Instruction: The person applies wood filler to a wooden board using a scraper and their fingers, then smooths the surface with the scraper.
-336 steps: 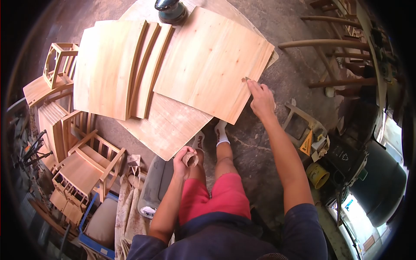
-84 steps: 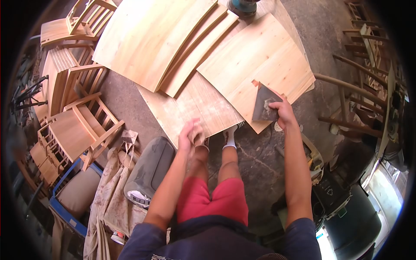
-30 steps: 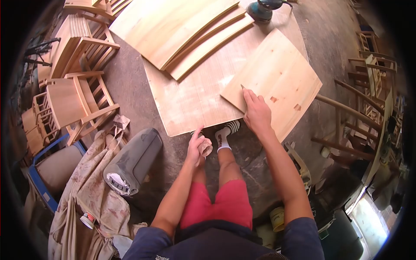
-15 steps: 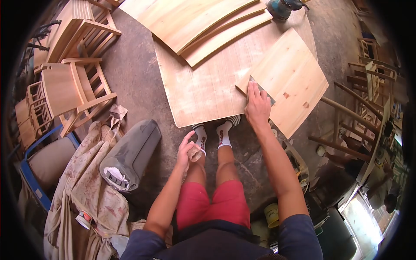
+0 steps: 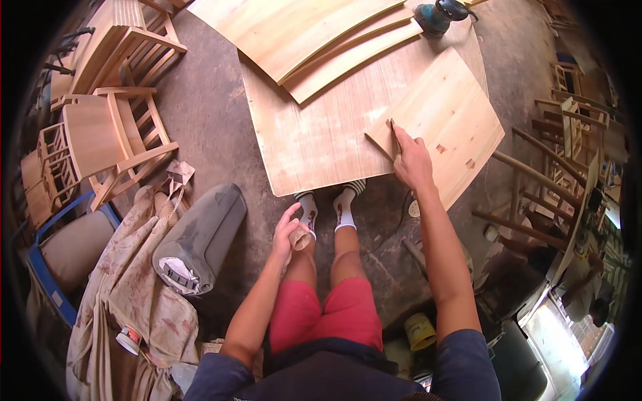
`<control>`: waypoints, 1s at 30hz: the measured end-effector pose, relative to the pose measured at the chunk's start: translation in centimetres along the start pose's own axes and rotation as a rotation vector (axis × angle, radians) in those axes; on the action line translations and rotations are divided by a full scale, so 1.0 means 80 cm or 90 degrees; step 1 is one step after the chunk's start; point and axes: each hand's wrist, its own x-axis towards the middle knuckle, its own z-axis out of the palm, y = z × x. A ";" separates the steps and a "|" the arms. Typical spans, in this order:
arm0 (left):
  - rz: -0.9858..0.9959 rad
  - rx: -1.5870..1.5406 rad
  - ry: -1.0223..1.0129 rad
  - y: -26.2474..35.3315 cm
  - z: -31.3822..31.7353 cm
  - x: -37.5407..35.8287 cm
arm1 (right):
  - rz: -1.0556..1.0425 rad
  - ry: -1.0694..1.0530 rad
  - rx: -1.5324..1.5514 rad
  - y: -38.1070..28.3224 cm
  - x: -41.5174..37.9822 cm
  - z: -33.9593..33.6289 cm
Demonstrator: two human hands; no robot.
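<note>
My left hand (image 5: 286, 235) is closed around a small brown cup-like container (image 5: 301, 238), held in front of my left knee. My right hand (image 5: 413, 162) is over the near-left part of a pale wooden board (image 5: 455, 113), its index finger stretched toward the board's left edge. A small dark tip (image 5: 391, 122) shows at that fingertip, seemingly the end of a thin flat scraper mostly hidden by the hand. Two small darker rectangular patches mark the board near its right side. The board lies at an angle over a larger wooden panel (image 5: 301, 147) and overhangs it.
Several curved boards (image 5: 301, 33) are stacked at the panel's far side, with a power sander (image 5: 438, 17) beside them. Wooden chairs (image 5: 100, 134) stand at left. Near my left are a grey cylindrical object (image 5: 200, 234) and a stained cloth (image 5: 140, 287). A yellow bucket (image 5: 420, 331) sits at lower right.
My right hand has shifted slightly right and turned, with its index finger now extended; the flat dark blade seen beneath it is now mostly out of sight. My left hand has stayed put.
</note>
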 end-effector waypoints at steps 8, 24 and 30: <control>0.003 -0.013 0.009 0.002 -0.014 0.000 | 0.156 -0.104 0.171 0.033 0.025 -0.017; 0.020 -0.040 0.016 0.005 -0.007 -0.005 | 0.003 0.108 -0.110 -0.018 -0.009 0.034; 0.028 -0.046 0.024 0.004 -0.009 -0.008 | -0.005 0.208 -0.178 -0.024 -0.016 0.060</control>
